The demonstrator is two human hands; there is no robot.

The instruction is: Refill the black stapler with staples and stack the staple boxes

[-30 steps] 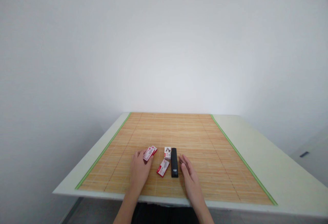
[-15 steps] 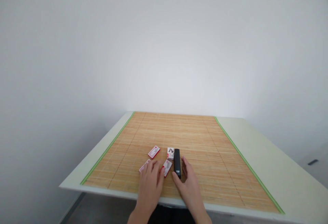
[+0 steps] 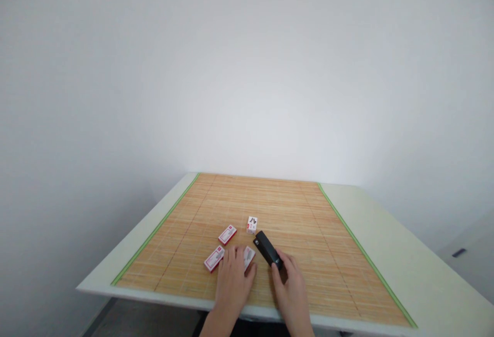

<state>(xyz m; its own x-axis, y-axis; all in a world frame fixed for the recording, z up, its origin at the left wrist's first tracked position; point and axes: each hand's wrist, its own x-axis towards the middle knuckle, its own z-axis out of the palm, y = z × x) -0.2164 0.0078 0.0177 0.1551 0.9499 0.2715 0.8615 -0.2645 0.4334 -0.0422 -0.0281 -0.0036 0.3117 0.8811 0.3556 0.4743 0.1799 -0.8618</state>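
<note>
A black stapler (image 3: 268, 249) lies slanted on the bamboo mat, its far end pointing left. My right hand (image 3: 292, 288) grips its near end between thumb and fingers. To the left, my left hand (image 3: 234, 278) rests palm down with the thumb apart from the fingers, holding nothing visible. It partly covers a small red-and-white box (image 3: 249, 256); whether the fingertips press on that box I cannot tell. Beside those fingers lies a second red-and-white box (image 3: 214, 259), with a third red-and-white box (image 3: 227, 234) farther back. A small white box (image 3: 252, 224) with a dark picture sits beyond the stapler.
The bamboo mat (image 3: 262, 198) with green edging covers much of the white table (image 3: 389, 234). A pale wall (image 3: 247, 95) rises behind the table and on its left. The table's front edge runs just below my hands.
The stapler has turned from lying straight to slanted, its far end now leftward, and my right hand has closed on it. My left hand has shifted slightly right, uncovering more of the left box.
</note>
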